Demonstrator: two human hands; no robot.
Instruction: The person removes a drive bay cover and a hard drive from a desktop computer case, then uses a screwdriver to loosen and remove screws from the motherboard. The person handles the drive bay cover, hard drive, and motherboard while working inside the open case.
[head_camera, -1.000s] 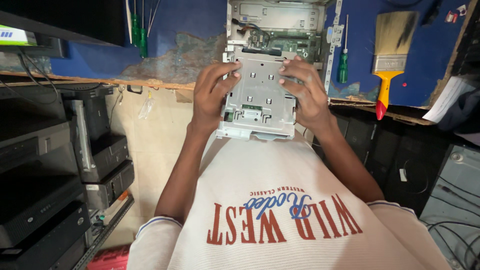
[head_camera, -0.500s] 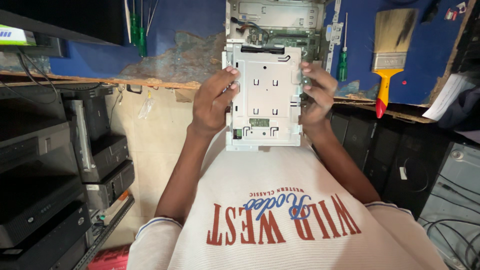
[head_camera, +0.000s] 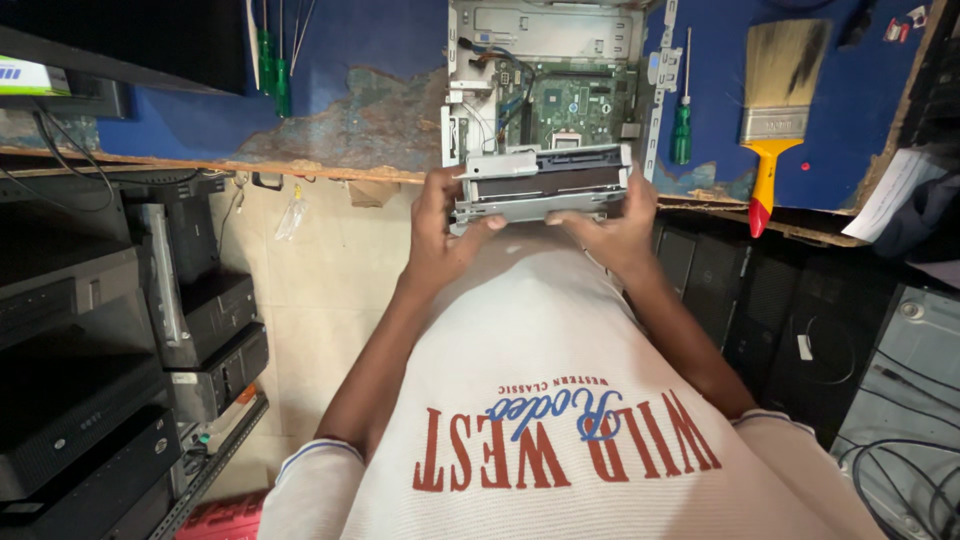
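Stacked black cases stand at near left by the floor. Both hands clasp a grey drive cage edge-on at the tabletop edge: left hand on its left end, right hand on its right. Beyond lies an open computer, with a screwdriver and brush to the right.

Shirt: white ribbed knit, short sleeves
Print: red block letters, blue script
Sleeve hems: thin blue stripe
Forearms: bare
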